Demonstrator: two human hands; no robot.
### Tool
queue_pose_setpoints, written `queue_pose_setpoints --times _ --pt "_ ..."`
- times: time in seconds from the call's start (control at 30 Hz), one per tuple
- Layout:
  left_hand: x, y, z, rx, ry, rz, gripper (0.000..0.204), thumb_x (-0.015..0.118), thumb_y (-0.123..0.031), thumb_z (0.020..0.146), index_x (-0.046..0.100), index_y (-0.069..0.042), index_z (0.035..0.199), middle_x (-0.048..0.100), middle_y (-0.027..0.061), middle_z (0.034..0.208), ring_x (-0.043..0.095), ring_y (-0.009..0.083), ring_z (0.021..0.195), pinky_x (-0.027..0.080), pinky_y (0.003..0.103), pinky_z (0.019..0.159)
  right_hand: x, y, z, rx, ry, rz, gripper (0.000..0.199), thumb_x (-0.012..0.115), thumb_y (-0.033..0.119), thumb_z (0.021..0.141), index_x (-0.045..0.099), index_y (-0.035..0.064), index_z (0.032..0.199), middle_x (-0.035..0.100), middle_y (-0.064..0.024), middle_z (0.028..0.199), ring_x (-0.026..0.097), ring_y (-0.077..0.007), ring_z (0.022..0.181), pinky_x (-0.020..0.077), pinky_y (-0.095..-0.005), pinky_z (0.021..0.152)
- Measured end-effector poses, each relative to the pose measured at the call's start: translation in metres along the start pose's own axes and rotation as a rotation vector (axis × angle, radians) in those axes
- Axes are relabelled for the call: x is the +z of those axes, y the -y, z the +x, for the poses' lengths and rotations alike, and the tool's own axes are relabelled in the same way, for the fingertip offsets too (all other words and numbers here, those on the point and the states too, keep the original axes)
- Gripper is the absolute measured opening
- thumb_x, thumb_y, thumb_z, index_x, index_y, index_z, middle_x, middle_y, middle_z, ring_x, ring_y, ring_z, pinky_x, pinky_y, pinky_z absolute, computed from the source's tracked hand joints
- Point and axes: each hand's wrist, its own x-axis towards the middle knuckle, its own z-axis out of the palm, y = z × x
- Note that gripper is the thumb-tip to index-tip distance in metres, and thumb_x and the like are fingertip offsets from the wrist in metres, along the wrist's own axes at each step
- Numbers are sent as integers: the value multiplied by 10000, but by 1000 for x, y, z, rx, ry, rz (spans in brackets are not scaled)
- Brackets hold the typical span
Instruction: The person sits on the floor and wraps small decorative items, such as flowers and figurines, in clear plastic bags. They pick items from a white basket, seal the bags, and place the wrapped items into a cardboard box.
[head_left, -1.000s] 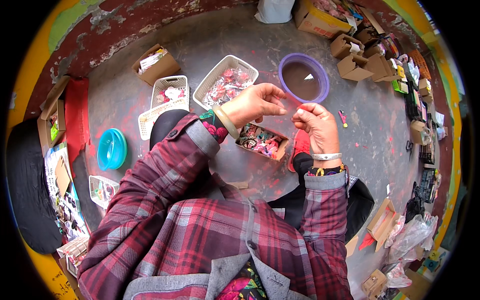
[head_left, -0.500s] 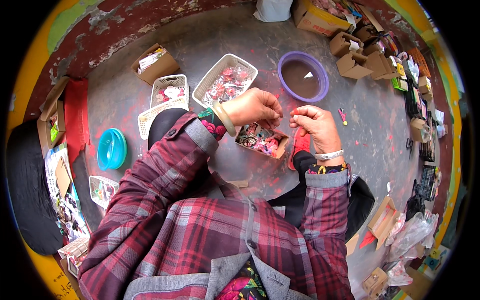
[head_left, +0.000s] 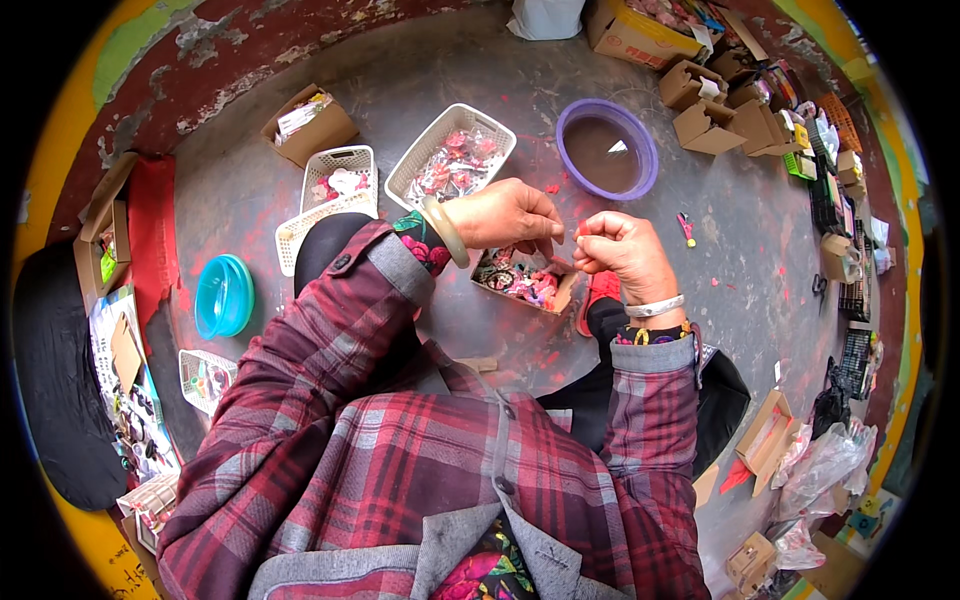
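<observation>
red bit [head_left: 583,232] between both hands [head_left: 565,228]

I see soft, even daylight with weak shadows and no harsh glare. The centre is sharp. Fisheye bending grows toward the rim (strongest from 2 to 4 o'clock), where detail smears, and black corners frame the round picture.

Bare grey concrete floor [head_left: 745,235] lies open right of the small cardboard box of pink pieces [head_left: 522,283]; white plastic baskets [head_left: 450,155] and a purple plastic bowl [head_left: 606,148] crowd beyond.
</observation>
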Motion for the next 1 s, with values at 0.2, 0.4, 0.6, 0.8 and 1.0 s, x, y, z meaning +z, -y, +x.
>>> queue_pose_setpoints --times 0.2,0.4,0.6,0.8,1.0 --pt "3 -1 0 22 2 -25 257 569 -210 891 614 15 1006 643 69 890 612 123 791 517 260 723 3 2 0 -22 -17 -27 106 656 78 764 591 9 811 609 -40 690 594 -95 583 483 -202 537" --pt "3 5 3 68 20 -62 258 562 -192 894 605 21 1034 640 74 919 611 129 833 510 263 769 5 -1 2 -54 -21 -56 86 657 63 771 585 22 791 597 -19 660 566 -73 554 461 -197 514" --pt "2 5 3 83 19 -83 234 530 -130 903 588 11 1080 636 78 946 617 138 862 508 273 796 2 -5 4 -43 -38 -72 92 635 73 791 597 2 835 613 -40 683 581 -91 566 472 -199 524" --pt "-2 7 3 53 -8 -94 218 512 -96 901 587 2 1081 637 80 932 623 145 865 515 273 780 -2 1 0 -26 -2 24 119 571 86 820 597 -9 887 637 -79 727 623 -126 617 498 -208 548" --pt "-2 7 2 12 11 -103 197 514 -94 895 591 0 1051 639 76 917 623 132 853 519 263 764 2 3 -2 3 -17 -52 106 580 82 805 580 4 876 643 -88 721 629 -122 623 498 -216 546"
